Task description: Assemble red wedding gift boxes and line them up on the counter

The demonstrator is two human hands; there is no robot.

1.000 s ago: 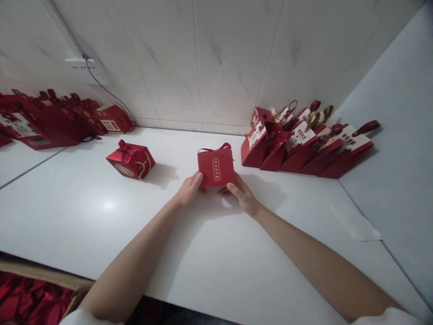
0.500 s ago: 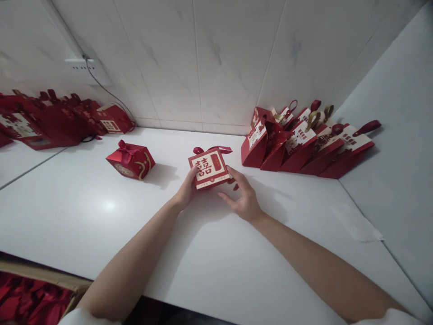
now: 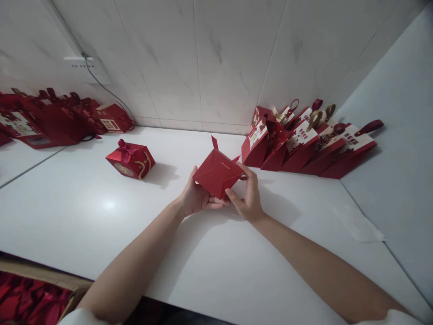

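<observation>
Between my hands, above the white table, is a red gift box (image 3: 218, 174) with a plain red face toward me and small gold print near its upper right. A dark red ribbon end (image 3: 214, 142) sticks up behind it. My left hand (image 3: 196, 196) supports the box from the left and below, fingers reaching under its lower corner. On the right side, my right hand (image 3: 248, 194) grips it with the thumb at the lower edge and fingers at the right corner. To the left stands another red gift box (image 3: 131, 160) with a bow and gold decoration.
Against the wall at right stands a row of red gift boxes (image 3: 304, 149) with strap loops. More red boxes (image 3: 61, 122) line the back left, near a cable and a power socket (image 3: 86, 70). A cardboard carton (image 3: 43, 275) of red ribboned items sits below the table's front-left edge.
The box in my hands has been turned: its printed cream face no longer shows, and a plain red face does. My left hand has moved further under it.
</observation>
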